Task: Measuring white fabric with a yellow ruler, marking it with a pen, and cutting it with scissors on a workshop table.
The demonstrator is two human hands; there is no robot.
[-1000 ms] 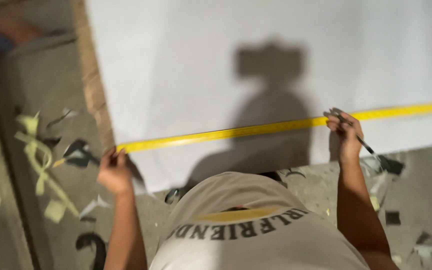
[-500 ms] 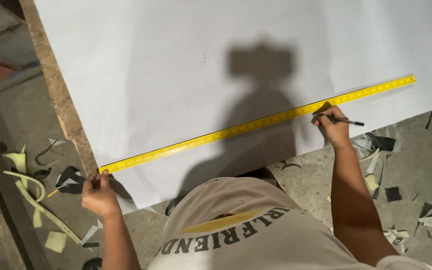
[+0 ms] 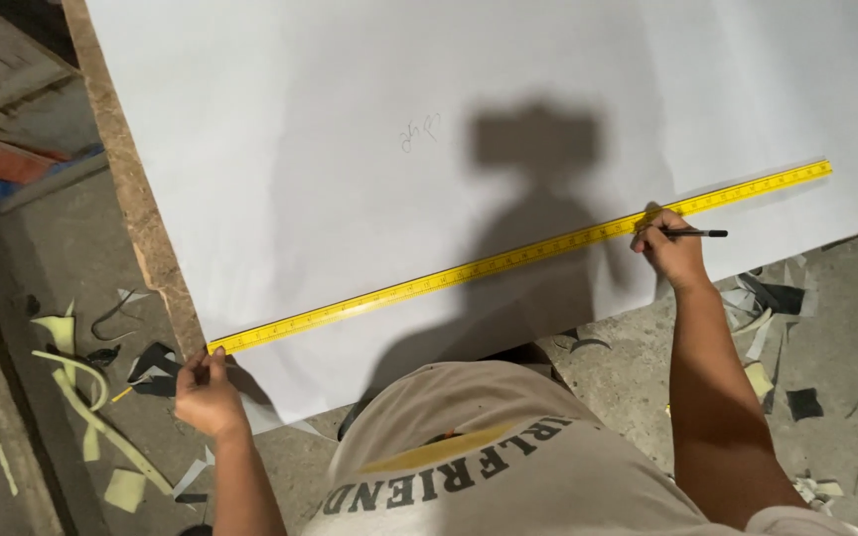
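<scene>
Two bare hands work at the near edge of a big white board (image 3: 369,149) that fills most of the view and lies over a rough grey floor (image 3: 42,268). A long yellow ruler (image 3: 508,260) lies flat on the board, running on a slant from the board's near left corner up toward the right side. The left hand (image 3: 209,393) is at the ruler's left end, right at the board's corner, with its fingers curled and the fingertips (image 3: 213,357) pressing on or pinching that end; from this angle it is hard to tell which. The right hand (image 3: 669,248) rests on the board just beside the ruler, well along toward its right end, and its fingers are closed around a dark pen (image 3: 695,234) whose far end sticks out to the right. The pen's tip is hidden by the hand. A faint scribble (image 3: 419,129) sits on the board above the ruler. The board's raw brown edge (image 3: 131,189) shows on the left. Pale offcut strips (image 3: 81,397) and dark scraps (image 3: 777,298) litter the floor on both sides
</scene>
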